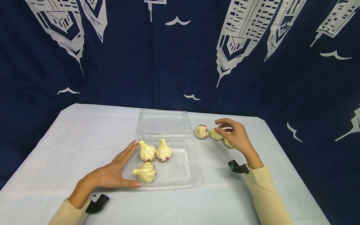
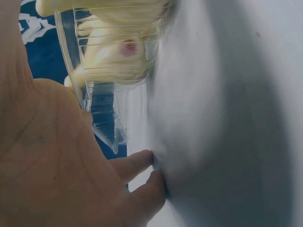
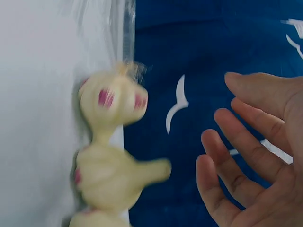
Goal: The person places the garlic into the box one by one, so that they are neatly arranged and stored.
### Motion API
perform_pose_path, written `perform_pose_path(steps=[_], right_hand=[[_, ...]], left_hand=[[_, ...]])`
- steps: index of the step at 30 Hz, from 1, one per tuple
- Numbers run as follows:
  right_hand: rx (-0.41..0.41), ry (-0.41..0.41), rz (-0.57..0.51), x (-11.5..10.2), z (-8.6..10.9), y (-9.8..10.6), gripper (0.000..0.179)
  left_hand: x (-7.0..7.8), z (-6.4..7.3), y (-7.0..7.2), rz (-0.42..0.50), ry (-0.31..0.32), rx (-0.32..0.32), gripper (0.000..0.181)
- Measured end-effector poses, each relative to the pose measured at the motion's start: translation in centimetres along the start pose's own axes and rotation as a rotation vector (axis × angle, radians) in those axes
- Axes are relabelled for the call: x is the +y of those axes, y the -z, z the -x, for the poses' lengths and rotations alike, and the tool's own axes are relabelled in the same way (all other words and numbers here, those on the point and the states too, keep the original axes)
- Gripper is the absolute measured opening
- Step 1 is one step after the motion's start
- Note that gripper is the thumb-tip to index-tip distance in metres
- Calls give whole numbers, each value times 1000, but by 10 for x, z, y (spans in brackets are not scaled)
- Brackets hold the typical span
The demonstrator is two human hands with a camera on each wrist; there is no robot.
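A clear plastic clamshell container (image 1: 180, 165) lies opened flat on the table, its lid (image 1: 163, 124) folded back. Three garlic bulbs sit in its left part: one at back left (image 1: 147, 152), one beside it (image 1: 164, 150), one in front (image 1: 146, 172). My left hand (image 1: 112, 171), fingers straight, rests along the container's left side, the thumb at the front corner. In the left wrist view, garlic (image 2: 113, 56) shows through the clear wall. Right of the lid stand three more bulbs (image 1: 201, 131), close together. Over them hovers my right hand (image 1: 236, 136), fingers loosely bent and holding nothing.
A white cloth covers the table (image 1: 73, 137). Behind it hangs a dark blue curtain (image 1: 157, 68) with white building and bird prints. Black wrist devices sit on the left wrist (image 1: 97, 203) and the right wrist (image 1: 238, 167).
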State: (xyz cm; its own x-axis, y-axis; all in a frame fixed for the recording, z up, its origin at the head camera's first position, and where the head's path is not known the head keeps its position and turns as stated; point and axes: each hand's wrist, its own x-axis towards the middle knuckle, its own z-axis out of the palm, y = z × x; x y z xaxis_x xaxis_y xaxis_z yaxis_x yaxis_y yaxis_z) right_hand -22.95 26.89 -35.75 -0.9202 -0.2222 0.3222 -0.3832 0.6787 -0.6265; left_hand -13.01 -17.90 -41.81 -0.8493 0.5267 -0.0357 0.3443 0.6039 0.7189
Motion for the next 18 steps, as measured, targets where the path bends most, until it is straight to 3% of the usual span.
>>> perform_pose_path(steps=[6, 18], right_hand=[[43, -53, 31, 18, 13, 9, 34], [106, -61, 43, 48, 25, 9, 34]], left_hand=[[-1, 2, 0, 8, -2, 5, 124], [-2, 1, 1, 24, -9, 0, 125]])
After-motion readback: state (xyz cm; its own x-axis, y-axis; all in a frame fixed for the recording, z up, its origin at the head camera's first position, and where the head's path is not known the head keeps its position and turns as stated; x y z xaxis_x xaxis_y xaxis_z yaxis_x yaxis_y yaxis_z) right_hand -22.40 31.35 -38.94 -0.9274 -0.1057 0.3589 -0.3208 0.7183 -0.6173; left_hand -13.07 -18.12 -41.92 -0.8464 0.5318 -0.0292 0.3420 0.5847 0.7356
